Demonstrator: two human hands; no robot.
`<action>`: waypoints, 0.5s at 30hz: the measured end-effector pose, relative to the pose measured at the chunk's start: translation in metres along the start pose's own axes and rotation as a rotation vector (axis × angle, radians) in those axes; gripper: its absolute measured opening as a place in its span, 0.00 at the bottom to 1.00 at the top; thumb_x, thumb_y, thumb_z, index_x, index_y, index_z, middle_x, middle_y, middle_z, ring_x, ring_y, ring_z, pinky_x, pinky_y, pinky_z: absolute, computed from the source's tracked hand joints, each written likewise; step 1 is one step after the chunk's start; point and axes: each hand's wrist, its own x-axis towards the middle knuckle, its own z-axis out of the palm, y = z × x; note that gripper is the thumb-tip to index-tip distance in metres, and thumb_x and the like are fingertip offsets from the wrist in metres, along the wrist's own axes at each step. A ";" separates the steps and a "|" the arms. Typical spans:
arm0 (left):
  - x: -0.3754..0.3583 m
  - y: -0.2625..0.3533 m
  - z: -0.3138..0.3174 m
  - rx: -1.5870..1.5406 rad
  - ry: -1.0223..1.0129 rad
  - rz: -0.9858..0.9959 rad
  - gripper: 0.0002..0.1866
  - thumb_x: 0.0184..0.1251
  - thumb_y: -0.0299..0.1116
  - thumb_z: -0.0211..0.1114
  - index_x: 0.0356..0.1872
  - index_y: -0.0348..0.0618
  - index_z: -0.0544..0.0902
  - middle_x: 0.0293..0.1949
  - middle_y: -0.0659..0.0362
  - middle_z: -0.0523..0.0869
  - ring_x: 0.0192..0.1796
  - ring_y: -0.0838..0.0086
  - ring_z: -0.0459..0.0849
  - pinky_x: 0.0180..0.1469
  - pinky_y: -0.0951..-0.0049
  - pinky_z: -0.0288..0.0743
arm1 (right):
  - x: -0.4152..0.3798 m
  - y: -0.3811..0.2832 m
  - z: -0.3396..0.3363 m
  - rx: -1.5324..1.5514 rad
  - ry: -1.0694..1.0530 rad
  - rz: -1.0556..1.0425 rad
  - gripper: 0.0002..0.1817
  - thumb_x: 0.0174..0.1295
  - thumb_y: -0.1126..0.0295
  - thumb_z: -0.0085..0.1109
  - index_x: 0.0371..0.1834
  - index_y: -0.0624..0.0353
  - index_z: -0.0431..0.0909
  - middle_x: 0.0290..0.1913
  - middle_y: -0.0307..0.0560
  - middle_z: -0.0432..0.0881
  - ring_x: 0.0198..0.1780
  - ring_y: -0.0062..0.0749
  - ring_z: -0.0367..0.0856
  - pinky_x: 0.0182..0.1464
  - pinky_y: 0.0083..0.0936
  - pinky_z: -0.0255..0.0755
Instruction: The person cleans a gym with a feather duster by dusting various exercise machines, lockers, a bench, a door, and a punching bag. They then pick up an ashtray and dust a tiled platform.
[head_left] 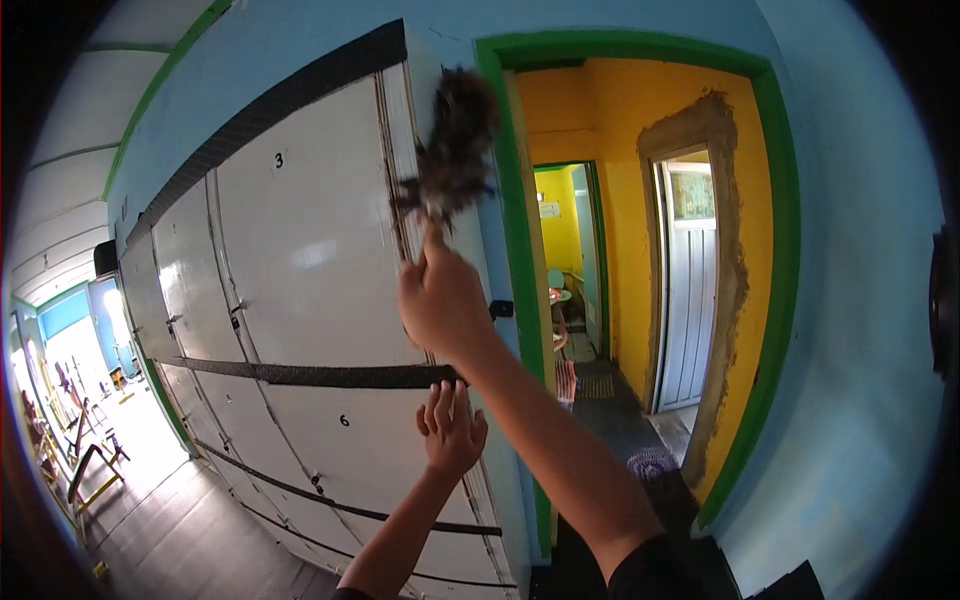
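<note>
My right hand (445,300) is raised and wrapped round the handle of a feather duster (460,145). The duster's dark, fluffy head points up, at the right edge of the white lockers (310,230), beside door number 3. Most of its handle is hidden in my fist. Lower down, my left hand (452,430) lies with fingers stretched against the locker front, just below a black strip (350,376) and to the right of the number 6. It holds nothing.
A green door frame (520,300) stands right of the lockers, opening onto a yellow room with a white door (688,300). A purple mat (652,462) lies on the floor there. Gym equipment (92,465) stands far left. A blue wall (860,330) rises on the right.
</note>
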 end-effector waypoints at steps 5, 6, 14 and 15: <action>0.002 0.007 0.005 0.022 0.067 -0.067 0.33 0.61 0.40 0.63 0.67 0.40 0.70 0.66 0.51 0.67 0.72 0.56 0.61 0.69 0.49 0.51 | 0.057 -0.035 -0.032 -0.028 -0.015 -0.102 0.31 0.63 0.74 0.49 0.63 0.88 0.54 0.31 0.69 0.81 0.36 0.62 0.83 0.42 0.44 0.78; 0.001 0.007 0.009 0.033 0.065 -0.073 0.33 0.61 0.41 0.63 0.67 0.40 0.70 0.67 0.50 0.66 0.72 0.56 0.62 0.69 0.49 0.50 | 0.055 -0.038 -0.036 -0.001 0.004 -0.158 0.30 0.63 0.74 0.49 0.64 0.87 0.54 0.32 0.69 0.81 0.36 0.62 0.82 0.42 0.45 0.77; -0.027 0.000 0.023 -0.049 -0.420 -0.171 0.34 0.64 0.42 0.63 0.69 0.41 0.67 0.70 0.50 0.64 0.73 0.55 0.60 0.70 0.46 0.47 | -0.096 -0.012 -0.058 0.126 0.239 -0.195 0.26 0.68 0.77 0.48 0.69 0.73 0.60 0.35 0.64 0.79 0.35 0.54 0.81 0.38 0.38 0.71; -0.029 0.007 0.018 -0.278 -0.238 -0.228 0.31 0.67 0.41 0.61 0.69 0.40 0.67 0.68 0.50 0.67 0.71 0.57 0.63 0.70 0.47 0.46 | -0.131 -0.014 -0.065 0.131 0.202 -0.074 0.27 0.68 0.78 0.48 0.70 0.71 0.59 0.34 0.62 0.78 0.34 0.52 0.79 0.37 0.37 0.71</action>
